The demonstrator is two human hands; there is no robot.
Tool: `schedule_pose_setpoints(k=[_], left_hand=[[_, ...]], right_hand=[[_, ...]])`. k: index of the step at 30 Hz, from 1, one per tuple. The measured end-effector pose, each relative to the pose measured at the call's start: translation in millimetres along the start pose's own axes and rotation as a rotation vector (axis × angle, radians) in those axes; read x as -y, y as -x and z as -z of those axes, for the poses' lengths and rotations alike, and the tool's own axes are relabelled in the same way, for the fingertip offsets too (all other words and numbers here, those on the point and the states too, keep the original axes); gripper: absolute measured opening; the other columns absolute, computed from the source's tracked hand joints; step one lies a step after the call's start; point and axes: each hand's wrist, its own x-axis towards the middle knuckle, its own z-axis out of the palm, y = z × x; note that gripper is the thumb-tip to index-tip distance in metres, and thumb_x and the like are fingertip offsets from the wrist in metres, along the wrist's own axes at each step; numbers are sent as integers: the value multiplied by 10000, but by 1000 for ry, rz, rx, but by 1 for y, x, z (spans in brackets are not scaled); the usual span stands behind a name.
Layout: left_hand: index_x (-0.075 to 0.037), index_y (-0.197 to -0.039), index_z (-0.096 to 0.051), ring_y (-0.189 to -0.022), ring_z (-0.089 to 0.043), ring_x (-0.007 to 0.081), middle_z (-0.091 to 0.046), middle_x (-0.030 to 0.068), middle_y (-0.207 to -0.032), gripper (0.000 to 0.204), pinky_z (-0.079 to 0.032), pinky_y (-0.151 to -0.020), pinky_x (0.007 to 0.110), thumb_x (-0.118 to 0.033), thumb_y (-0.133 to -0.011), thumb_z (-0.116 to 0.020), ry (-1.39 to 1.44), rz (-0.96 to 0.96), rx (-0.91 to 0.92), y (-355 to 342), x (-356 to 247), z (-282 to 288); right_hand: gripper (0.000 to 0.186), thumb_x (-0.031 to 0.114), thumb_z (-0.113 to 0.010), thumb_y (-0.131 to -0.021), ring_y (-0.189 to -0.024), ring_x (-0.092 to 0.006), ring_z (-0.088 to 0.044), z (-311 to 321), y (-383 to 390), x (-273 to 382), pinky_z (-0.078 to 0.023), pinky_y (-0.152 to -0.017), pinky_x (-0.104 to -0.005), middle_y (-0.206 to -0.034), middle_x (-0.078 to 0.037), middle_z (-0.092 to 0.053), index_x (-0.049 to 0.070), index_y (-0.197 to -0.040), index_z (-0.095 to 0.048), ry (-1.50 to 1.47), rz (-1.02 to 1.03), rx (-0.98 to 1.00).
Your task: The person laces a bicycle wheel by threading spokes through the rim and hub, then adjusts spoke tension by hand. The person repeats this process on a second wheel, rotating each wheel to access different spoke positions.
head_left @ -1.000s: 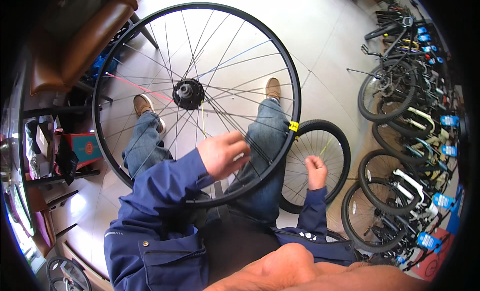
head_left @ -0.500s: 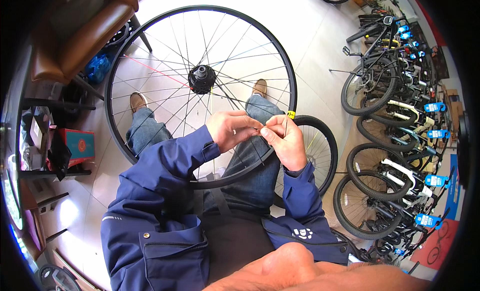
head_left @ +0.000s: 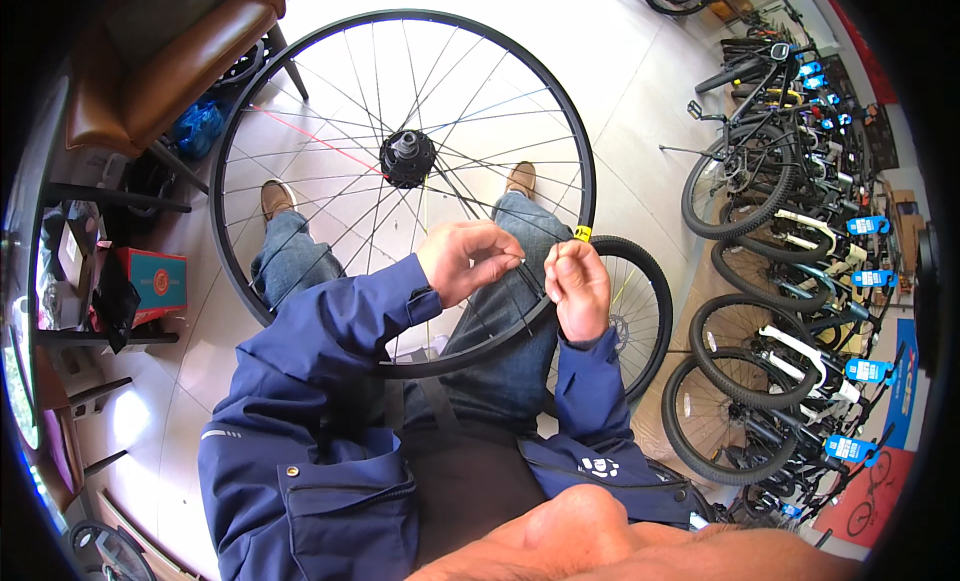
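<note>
Bright, even daylight floods the pale floor (head_left: 640, 111), which glares near the top. Fisheye bending curves the bikes (head_left: 790, 241) at the right rim; dark vignette fills the corners. Centre sharp, no blur.

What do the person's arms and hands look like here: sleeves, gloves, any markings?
Both arms wear long navy-blue jacket sleeves with plain cuffs at the wrists. The left hand and right hand are bare: no gloves, and no rings or watch visible. The jacket has a small white mark low on the right side and a snap button on the left.
</note>
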Motion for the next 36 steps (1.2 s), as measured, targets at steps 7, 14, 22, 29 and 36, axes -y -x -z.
schedule_pose_setpoints(k=[7, 14, 22, 29, 36], left_hand=[[-20, -1134, -769, -825, -761, 118, -778, 51, -922, 103, -614, -780, 291, -48, -1035, -766, 20, 73, 33, 1, -1, -1], [-18, -1135, -767, -811, -756, 113, -771, 46, -913, 106, -612, -772, 286, -17, -1031, -747, 25, 90, 35, 0, -1, -1], [-35, -1143, -773, -794, -762, 154, -751, 63, -924, 171, -611, -744, 303, 33, -988, -746, -103, -28, 35, 1, 1, -1], [-35, -1116, -775, -791, -767, 182, -753, 80, -932, 146, -613, -736, 320, 17, -980, -774, -147, -59, 40, -1, -2, 0], [-28, -1118, -780, -788, -763, 179, -763, 83, -952, 134, -612, -731, 326, -3, -988, -791, -111, -67, 34, -2, -4, 0]], right_hand=[[164, -44, -855, -910, -807, -150, -737, -18, 26, 30, -574, -663, -279, -1007, -75, -754, 35, -1040, -794, 1023, 299, -111], [194, -52, -860, -898, -827, -169, -755, -21, 24, 35, -584, -669, -288, -1022, -81, -757, 39, -1056, -795, 1022, 312, -84], [216, -42, -871, -855, -888, -284, -736, -22, 19, 40, -595, -763, -378, -972, -95, -745, 51, -1027, -782, 1184, 394, -18], [146, 46, -854, -907, -873, -317, -715, -22, 15, 42, -573, -753, -421, -945, -95, -725, 62, -1015, -757, 1332, 441, 46], [77, 108, -786, -1003, -841, -363, -718, -19, 20, 34, -570, -744, -437, -917, -130, -718, 48, -1032, -747, 1228, 315, 34]])
